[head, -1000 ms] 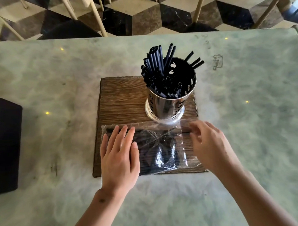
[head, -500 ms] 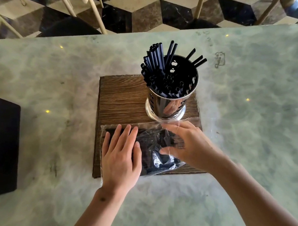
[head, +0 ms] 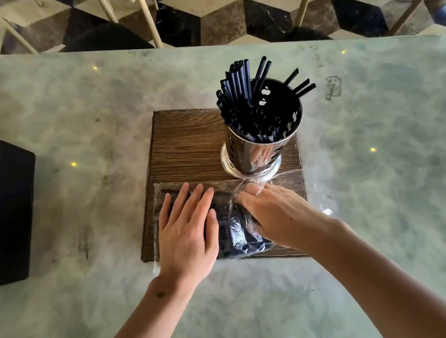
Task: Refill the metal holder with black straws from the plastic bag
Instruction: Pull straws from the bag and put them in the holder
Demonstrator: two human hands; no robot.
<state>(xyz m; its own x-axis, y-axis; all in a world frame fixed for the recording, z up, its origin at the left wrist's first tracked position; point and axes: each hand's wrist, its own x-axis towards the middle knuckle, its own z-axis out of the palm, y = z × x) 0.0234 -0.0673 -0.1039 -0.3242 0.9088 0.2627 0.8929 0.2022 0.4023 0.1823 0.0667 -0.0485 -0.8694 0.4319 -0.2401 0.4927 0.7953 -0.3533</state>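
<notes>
1. Fingers (head: 192, 202) of the left hand (head: 187, 233) lie straight and flat, pressing the plastic bag (head: 240, 234) down near the frame's centre.
2. Right hand (head: 274, 217) reaches into the bag's open end with film draped over its knuckles; whether its fingers grip any straws I cannot tell.
3. Black straws in the bag (head: 242, 240) lie on the wooden board (head: 188, 144).
4. Just above the hands, the metal holder (head: 251, 155) stands upright on the board, partly filled with black straws (head: 242, 92).
5. Left edge: a black box (head: 11, 211) sits on the marble worktop (head: 88, 102).
</notes>
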